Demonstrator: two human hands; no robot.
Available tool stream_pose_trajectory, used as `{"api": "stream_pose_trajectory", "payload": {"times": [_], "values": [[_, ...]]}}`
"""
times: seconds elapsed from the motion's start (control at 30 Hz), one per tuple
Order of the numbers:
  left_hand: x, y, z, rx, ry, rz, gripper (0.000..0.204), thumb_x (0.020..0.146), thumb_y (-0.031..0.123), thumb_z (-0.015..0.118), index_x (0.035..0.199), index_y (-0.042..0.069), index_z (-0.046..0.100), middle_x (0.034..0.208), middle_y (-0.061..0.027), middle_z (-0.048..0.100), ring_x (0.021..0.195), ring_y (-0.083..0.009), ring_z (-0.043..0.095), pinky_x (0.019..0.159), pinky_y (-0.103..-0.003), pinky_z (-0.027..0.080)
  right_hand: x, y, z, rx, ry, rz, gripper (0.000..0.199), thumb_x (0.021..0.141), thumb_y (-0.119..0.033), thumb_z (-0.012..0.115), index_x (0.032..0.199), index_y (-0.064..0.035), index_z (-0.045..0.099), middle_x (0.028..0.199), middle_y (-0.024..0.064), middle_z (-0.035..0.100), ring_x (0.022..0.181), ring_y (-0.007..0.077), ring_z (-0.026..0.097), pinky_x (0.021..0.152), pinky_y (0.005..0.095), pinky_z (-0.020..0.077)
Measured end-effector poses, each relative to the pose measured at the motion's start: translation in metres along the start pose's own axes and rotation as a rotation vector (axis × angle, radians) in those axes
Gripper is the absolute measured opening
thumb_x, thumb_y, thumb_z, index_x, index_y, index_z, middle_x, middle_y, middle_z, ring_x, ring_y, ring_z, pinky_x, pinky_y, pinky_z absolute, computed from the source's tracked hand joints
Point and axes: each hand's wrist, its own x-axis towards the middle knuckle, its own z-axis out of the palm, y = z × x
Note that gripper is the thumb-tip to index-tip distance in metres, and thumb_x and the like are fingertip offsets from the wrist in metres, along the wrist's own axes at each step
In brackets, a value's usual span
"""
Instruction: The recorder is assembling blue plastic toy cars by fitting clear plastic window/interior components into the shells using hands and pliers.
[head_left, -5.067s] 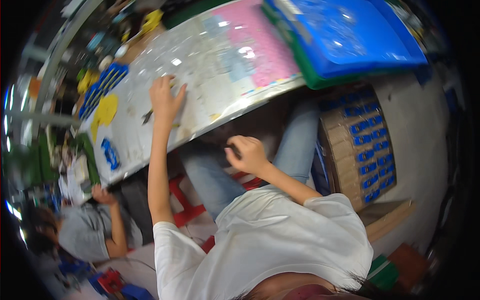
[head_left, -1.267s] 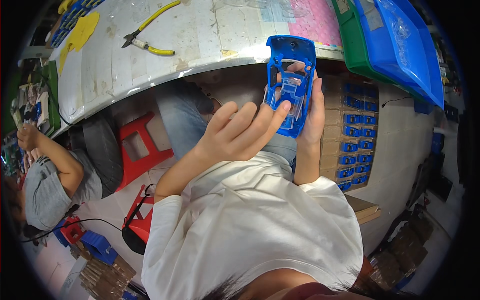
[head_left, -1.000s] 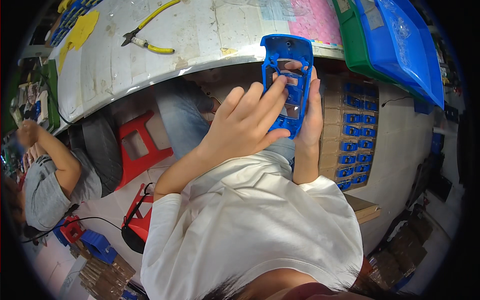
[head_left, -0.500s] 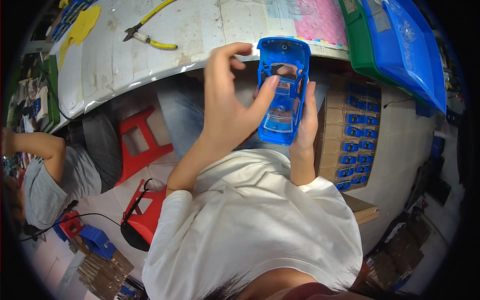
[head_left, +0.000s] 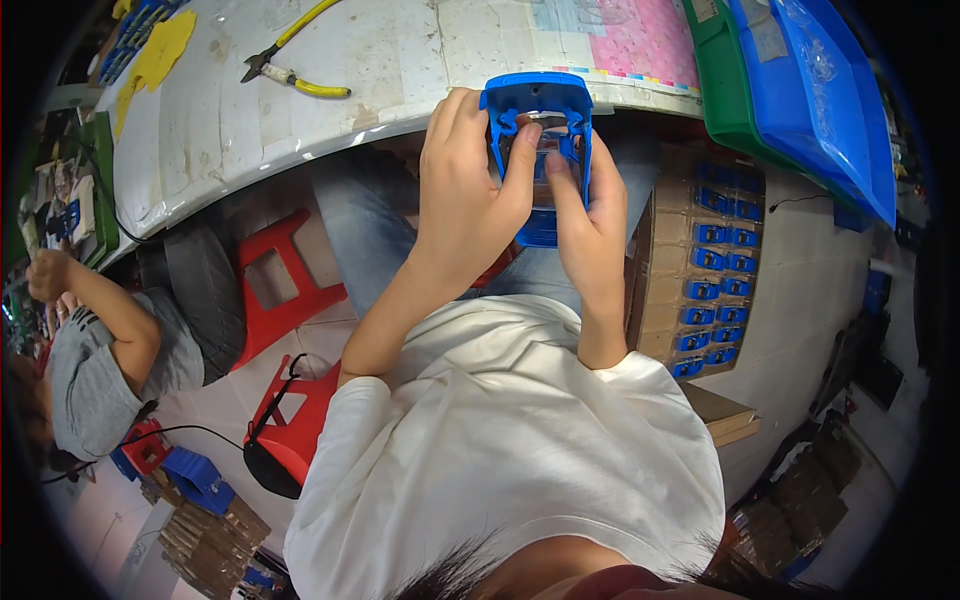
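Between my two hands is a blue plastic toy car body shell [head_left: 538,95], its hollow inside facing me and its far end tipped up. Clear window plastic shows inside it. My left hand [head_left: 465,185] grips the shell's left side, with the thumb pressed into the opening. My right hand [head_left: 592,215] holds the right side, fingers around the edge and thumb inside, close to the left thumb. The shell is in the air over my lap, just off the table's near edge. Most fingertips behind it are hidden.
On the white table [head_left: 390,75] lie yellow-handled cutting pliers [head_left: 285,72] and a yellow cloth [head_left: 160,60]. Blue [head_left: 820,90] and green bins [head_left: 715,80] stand at right, above a cardboard tray [head_left: 670,270] of blue car shells. A co-worker [head_left: 110,350] sits at left near red stools [head_left: 285,280].
My left hand has closed onto the shell's left side. The right thumb has come over into the opening. The shell has shifted slightly left and tilted. The co-worker's arm has moved.
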Motion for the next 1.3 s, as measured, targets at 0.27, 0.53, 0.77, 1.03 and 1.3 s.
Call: {"api": "stream_pose_trajectory", "payload": {"times": [0.27, 0.53, 0.77, 1.03, 1.3], "values": [[-0.001, -0.007, 0.007, -0.025, 0.009, 0.029, 0.010, 0.077, 0.003, 0.056, 0.080, -0.004, 0.051, 0.082, -0.0162, 0.049, 0.075, -0.0318, 0.048, 0.065, -0.037, 0.039, 0.005, 0.001, 0.002, -0.044, 0.048, -0.058, 0.013, 0.087, -0.006, 0.048, 0.097, 0.0011, 0.053, 0.074, 0.0051, 0.059, 0.066, 0.0067, 0.052, 0.062, 0.0225, 0.0438], [0.000, -0.005, 0.005, -0.047, -0.002, 0.048, 0.009, 0.076, 0.001, 0.055, 0.083, -0.004, 0.050, 0.081, -0.0160, 0.049, 0.073, -0.0305, 0.049, 0.063, -0.036, 0.040, 0.008, 0.004, 0.005, -0.081, 0.086, -0.101, 0.013, 0.087, -0.005, 0.047, 0.095, 0.0003, 0.055, 0.072, 0.0050, 0.058, 0.066, 0.0038, 0.046, 0.060, 0.0211, 0.0414], [0.001, -0.001, 0.008, 0.065, 0.106, 0.114, 0.008, 0.076, -0.002, 0.056, 0.083, -0.004, 0.052, 0.076, -0.0132, 0.051, 0.060, -0.0263, 0.051, 0.051, -0.031, 0.040, 0.010, 0.008, 0.005, -0.075, 0.099, -0.117, 0.011, 0.085, -0.005, 0.049, 0.092, 0.0001, 0.056, 0.064, 0.0029, 0.053, 0.060, 0.0030, 0.041, 0.053, 0.0200, 0.0367], [0.007, -0.010, 0.009, -0.135, 0.110, 0.080, 0.007, 0.075, -0.001, 0.058, 0.081, -0.003, 0.057, 0.075, -0.0110, 0.052, 0.061, -0.0220, 0.052, 0.053, -0.028, 0.040, 0.009, 0.003, 0.003, -0.058, 0.043, -0.121, 0.018, 0.084, -0.003, 0.048, 0.101, 0.0018, 0.052, 0.070, 0.0066, 0.057, 0.064, 0.0065, 0.051, 0.060, 0.0226, 0.0428], [0.002, -0.014, 0.008, -0.210, 0.094, -0.063, 0.007, 0.076, 0.001, 0.059, 0.082, -0.003, 0.056, 0.076, -0.0095, 0.053, 0.064, -0.0179, 0.054, 0.055, -0.026, 0.041, 0.003, 0.004, -0.007, -0.069, -0.136, -0.018, 0.023, 0.083, 0.001, 0.043, 0.106, 0.0024, 0.048, 0.081, 0.0096, 0.061, 0.073, 0.0115, 0.059, 0.066, 0.0251, 0.0472]]}}
